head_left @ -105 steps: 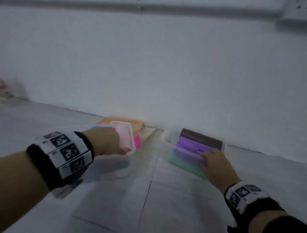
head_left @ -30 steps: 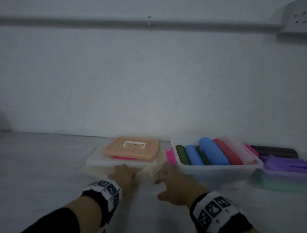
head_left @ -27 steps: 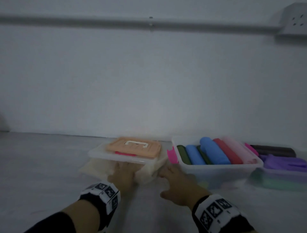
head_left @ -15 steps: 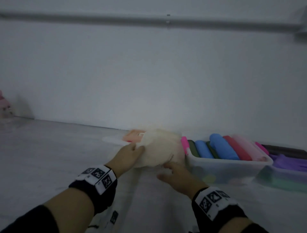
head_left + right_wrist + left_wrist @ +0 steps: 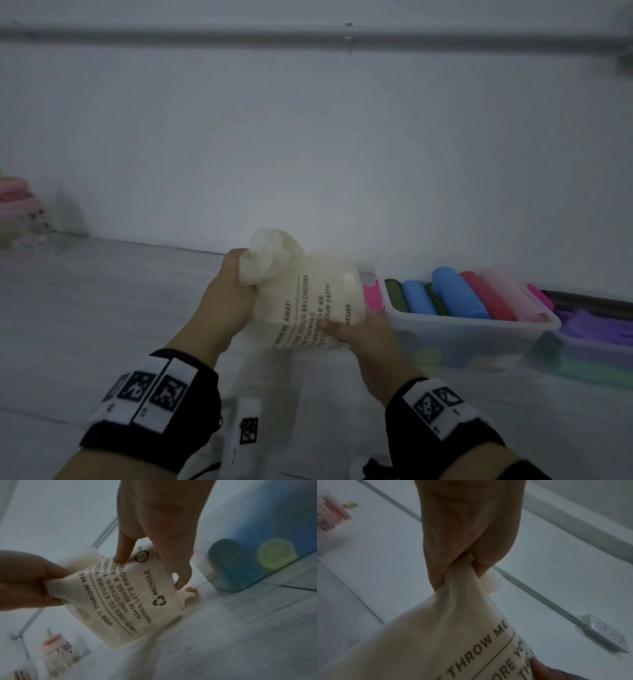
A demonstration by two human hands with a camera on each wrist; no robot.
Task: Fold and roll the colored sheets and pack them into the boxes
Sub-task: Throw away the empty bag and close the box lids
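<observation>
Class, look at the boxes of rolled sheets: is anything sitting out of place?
Yes. A bright pink piece sticks up outside the left end of the clear box, while the other rolls lie inside it.

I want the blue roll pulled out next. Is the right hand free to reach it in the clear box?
Probably not yet: the right hand holds the cream bag. Otherwise the blue roll lies uncovered on top in the lidless clear box beside it.

left hand (image 5: 228,301): raised, fingers curled tight round gathered top of cream printed bag (image 5: 310,301) | right hand (image 5: 359,334): lower, thumb and fingers pinching bag's bottom corner | both forearms extended forward
</observation>
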